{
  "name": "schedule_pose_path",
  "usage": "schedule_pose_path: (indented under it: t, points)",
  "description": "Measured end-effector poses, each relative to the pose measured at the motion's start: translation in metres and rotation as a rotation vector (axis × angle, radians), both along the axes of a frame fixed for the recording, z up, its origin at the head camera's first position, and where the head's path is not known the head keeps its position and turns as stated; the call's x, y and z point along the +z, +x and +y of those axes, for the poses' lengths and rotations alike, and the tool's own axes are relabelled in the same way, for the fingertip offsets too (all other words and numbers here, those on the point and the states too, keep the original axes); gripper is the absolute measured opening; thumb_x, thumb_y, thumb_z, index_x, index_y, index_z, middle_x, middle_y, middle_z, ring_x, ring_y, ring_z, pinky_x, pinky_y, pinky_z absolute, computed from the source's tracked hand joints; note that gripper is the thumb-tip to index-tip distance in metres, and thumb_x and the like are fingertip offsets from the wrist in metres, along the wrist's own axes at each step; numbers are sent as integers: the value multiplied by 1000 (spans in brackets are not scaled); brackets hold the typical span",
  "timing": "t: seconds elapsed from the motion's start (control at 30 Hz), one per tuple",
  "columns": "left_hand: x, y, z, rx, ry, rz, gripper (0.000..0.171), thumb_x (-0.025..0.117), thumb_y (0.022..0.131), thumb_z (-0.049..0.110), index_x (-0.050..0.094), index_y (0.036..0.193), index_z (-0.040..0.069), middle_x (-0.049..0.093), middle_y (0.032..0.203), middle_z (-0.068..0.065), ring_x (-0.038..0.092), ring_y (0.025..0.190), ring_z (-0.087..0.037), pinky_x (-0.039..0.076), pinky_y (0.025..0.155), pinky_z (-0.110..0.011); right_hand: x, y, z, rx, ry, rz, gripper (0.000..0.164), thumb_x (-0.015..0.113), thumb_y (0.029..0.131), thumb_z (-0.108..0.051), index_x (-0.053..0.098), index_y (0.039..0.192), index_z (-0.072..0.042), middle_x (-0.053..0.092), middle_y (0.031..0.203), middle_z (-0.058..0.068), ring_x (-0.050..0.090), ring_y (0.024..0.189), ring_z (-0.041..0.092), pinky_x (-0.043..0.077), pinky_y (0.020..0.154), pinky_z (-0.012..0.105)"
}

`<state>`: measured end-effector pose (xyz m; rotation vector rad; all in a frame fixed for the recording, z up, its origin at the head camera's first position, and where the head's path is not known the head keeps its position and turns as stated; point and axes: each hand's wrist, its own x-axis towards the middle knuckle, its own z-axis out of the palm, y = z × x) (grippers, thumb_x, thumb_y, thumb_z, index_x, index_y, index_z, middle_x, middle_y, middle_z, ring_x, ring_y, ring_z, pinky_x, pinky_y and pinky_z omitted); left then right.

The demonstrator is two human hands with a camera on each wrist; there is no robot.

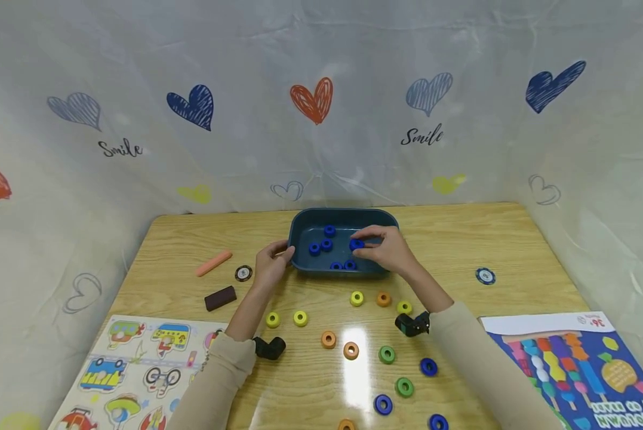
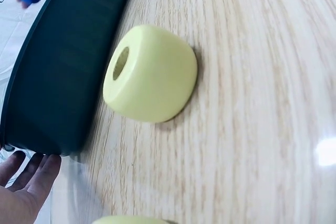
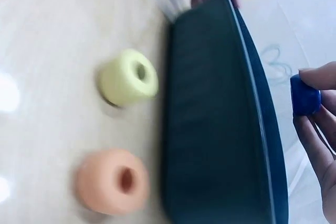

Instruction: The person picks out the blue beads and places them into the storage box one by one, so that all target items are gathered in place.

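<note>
A dark teal plastic tub [image 1: 342, 272] stands near the back of the table with several blue rings [image 1: 326, 245] inside. My left hand [image 1: 271, 263] holds the tub at its left end; in the left wrist view its fingertips [image 2: 50, 166] touch the end wall. Above the tub's right half, my right hand [image 1: 388, 248] pinches one thick blue ring [image 1: 356, 244] between thumb and fingers. That same ring [image 3: 305, 96] shows in the right wrist view, higher than the tub's rim. A yellow ring [image 2: 152, 74] lies just in front of the tub.
Loose yellow, orange [image 1: 350, 350], green [image 1: 387, 355] and blue rings [image 1: 428, 366] are spread over the table's front. Picture boards lie left [image 1: 133, 370] and a blue booklet [image 1: 579, 364] right. Poker chips [image 1: 243, 273], an orange stick [image 1: 214, 263] and a dark block [image 1: 220, 298] sit outward.
</note>
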<state>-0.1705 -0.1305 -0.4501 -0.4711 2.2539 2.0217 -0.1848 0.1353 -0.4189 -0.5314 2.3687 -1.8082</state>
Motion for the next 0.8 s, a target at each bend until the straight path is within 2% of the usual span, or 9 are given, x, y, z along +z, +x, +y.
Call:
schedule_pose_path:
  t: [0.13, 0.3, 0.4, 0.6, 0.8]
  points:
    - [1, -1, 0, -1, -11, -4, 33, 59, 92, 15, 56, 123, 4, 54, 119, -10, 54, 104, -21, 48, 87, -30, 4, -21, 0, -63, 61, -4, 29, 77, 74, -4, 69, 102, -2, 62, 107, 10, 61, 95, 25, 53, 78, 31]
    - [0, 0, -1, -6, -3, -4, 33, 59, 92, 16, 56, 123, 4, 54, 121, -10, 54, 106, -20, 48, 87, -30, 6, -33, -3, -103, 113, -14, 31, 77, 74, -10, 70, 104, -4, 63, 108, 7, 58, 97, 22, 51, 79, 34]
    - [-1, 1, 0, -8, 3, 4, 33, 59, 92, 16, 56, 123, 3, 54, 120, -9, 54, 107, -20, 48, 87, -29, 5, -34, -4, -97, 81, -27, 33, 77, 75, -10, 69, 106, -5, 63, 110, 8, 57, 101, 23, 51, 82, 35]
    - [-1, 2, 1, -7, -1, 9, 34, 59, 92, 15, 55, 124, 2, 54, 121, -10, 55, 106, -19, 48, 87, -29, 2, -36, 0, -82, 11, 14, 37, 76, 77, -8, 65, 111, 0, 61, 112, 18, 53, 105, 36, 47, 87, 37]
    - [0, 1, 1, -11, 3, 7, 35, 58, 93, 16, 54, 125, 4, 53, 121, -9, 54, 107, -19, 48, 87, -29, 4, -28, 10, -81, -31, 30, 37, 74, 78, -7, 63, 113, 1, 61, 112, 20, 54, 103, 37, 48, 85, 32]
